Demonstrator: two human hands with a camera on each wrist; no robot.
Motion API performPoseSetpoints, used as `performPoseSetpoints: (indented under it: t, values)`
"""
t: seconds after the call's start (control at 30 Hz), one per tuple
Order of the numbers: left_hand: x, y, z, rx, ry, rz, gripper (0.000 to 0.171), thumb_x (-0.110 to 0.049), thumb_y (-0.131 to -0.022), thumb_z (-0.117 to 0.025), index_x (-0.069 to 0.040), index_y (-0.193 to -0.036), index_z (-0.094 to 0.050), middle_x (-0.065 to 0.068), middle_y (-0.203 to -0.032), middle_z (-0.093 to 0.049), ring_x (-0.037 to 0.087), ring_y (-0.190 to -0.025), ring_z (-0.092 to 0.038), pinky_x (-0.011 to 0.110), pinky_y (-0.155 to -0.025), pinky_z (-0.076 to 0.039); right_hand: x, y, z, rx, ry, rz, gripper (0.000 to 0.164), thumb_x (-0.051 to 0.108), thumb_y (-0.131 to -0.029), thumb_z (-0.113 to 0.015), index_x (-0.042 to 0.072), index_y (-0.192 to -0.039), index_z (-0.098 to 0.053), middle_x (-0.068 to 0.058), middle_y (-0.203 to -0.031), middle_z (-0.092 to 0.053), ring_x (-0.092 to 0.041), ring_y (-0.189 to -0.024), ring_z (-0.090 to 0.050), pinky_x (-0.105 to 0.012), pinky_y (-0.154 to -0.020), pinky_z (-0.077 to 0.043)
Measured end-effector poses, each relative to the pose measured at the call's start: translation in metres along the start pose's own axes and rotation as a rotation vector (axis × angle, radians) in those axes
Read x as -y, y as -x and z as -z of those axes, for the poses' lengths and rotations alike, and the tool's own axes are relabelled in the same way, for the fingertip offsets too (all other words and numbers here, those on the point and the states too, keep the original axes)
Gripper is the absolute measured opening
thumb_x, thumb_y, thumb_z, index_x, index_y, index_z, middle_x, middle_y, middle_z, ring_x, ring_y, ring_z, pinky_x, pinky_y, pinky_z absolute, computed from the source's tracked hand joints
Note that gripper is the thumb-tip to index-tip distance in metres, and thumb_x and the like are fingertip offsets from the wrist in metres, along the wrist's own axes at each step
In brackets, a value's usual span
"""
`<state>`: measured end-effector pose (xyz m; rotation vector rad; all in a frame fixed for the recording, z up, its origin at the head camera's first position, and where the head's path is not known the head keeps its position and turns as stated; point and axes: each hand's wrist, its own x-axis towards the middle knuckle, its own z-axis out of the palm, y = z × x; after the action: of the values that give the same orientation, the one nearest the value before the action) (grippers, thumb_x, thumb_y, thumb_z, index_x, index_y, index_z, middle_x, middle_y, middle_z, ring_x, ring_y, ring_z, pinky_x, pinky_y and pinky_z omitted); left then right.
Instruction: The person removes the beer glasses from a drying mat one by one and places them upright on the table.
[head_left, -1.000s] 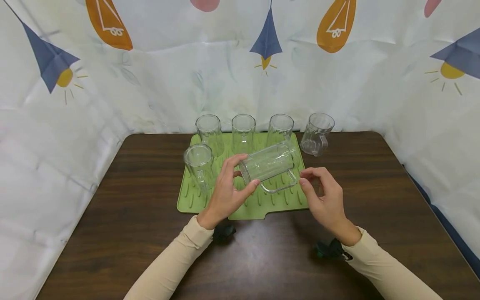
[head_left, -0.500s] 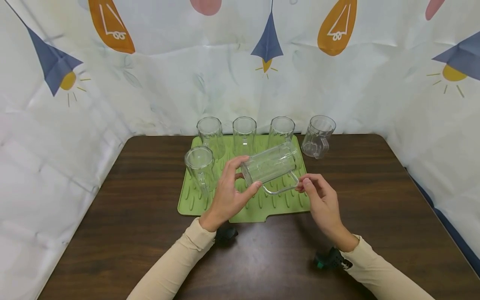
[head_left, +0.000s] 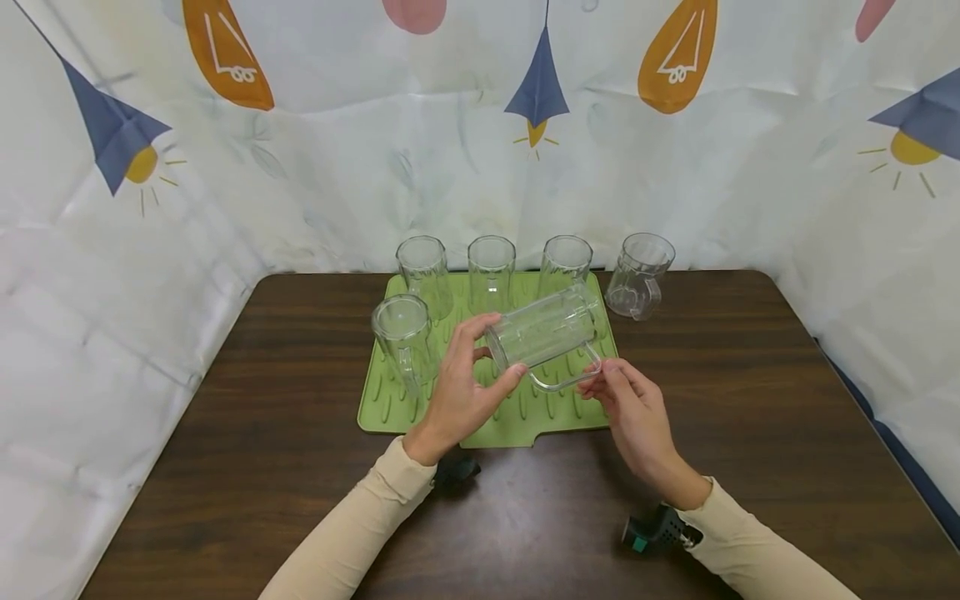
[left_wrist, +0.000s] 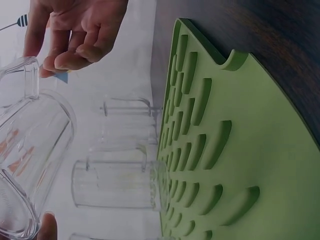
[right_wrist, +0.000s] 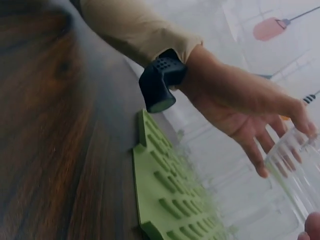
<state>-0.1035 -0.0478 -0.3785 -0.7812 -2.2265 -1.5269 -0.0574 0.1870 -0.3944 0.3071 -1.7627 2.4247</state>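
A clear glass mug (head_left: 543,329) hangs on its side above the green drying mat (head_left: 498,429). My left hand (head_left: 461,396) grips its thick left end, with thumb below and fingers above. At the right end of the handle, my right hand (head_left: 637,412) pinches it between thumb and forefinger. In the left wrist view the right hand (left_wrist: 80,30) touches the handle above the tilted glass mug (left_wrist: 35,135). The left hand (right_wrist: 245,105) shows behind the glass in the right wrist view.
Three glass mugs (head_left: 491,271) stand along the mat's back edge. Another mug (head_left: 405,337) is on the mat's left side. One more mug (head_left: 639,275) stands on the dark wooden table (head_left: 247,392), just right of the mat. A patterned white sheet (head_left: 337,167) hangs behind.
The right hand has moved slightly left and down, from beside the handle to pinching it. The left hand keeps its grip, and the mug stays tilted in much the same place.
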Motion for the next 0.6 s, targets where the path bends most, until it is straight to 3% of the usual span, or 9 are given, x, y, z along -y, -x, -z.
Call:
performPoseSetpoints:
  t: [0.27,0.43,0.6]
  values:
    - [-0.0010,-0.0006,-0.0022,0.008,0.003,0.009,0.067,-0.013,-0.093,-0.076,-0.010,-0.151,-0.043,0.016,-0.149,-0.047,0.028,-0.126,-0.057,0.042,-0.097,-0.061,0.0019,0.0020,-0.0022,0.075,-0.190,-0.143,0.035,0.031,-0.114,-0.039,0.014,-0.110,-0.069,0.005,-0.103,-0.073,-0.008,-0.098,-0.071,-0.022,-0.091,-0.060]
    - [-0.0031,-0.0010,-0.0026,0.008,0.011,0.015,0.067,-0.014,-0.093,-0.075,-0.008,-0.150,-0.043,0.018,-0.148,-0.047,0.029,-0.124,-0.058,0.043,-0.099,-0.061,0.0024,0.0020,-0.0027,0.173,-0.362,-0.162,0.041,0.030,-0.116,-0.031,0.015,-0.111,-0.068,0.005,-0.110,-0.072,-0.011,-0.104,-0.071,-0.023,-0.097,-0.058]
    - [-0.0041,-0.0023,-0.0025,0.010,0.009,0.013,0.066,-0.013,-0.093,-0.075,-0.008,-0.150,-0.043,0.018,-0.148,-0.046,0.030,-0.125,-0.057,0.043,-0.100,-0.061,0.0014,0.0002,-0.0044,0.205,-0.462,-0.194,0.043,0.033,-0.116,-0.026,0.016,-0.109,-0.065,0.005,-0.110,-0.071,-0.012,-0.105,-0.070,-0.023,-0.098,-0.057]
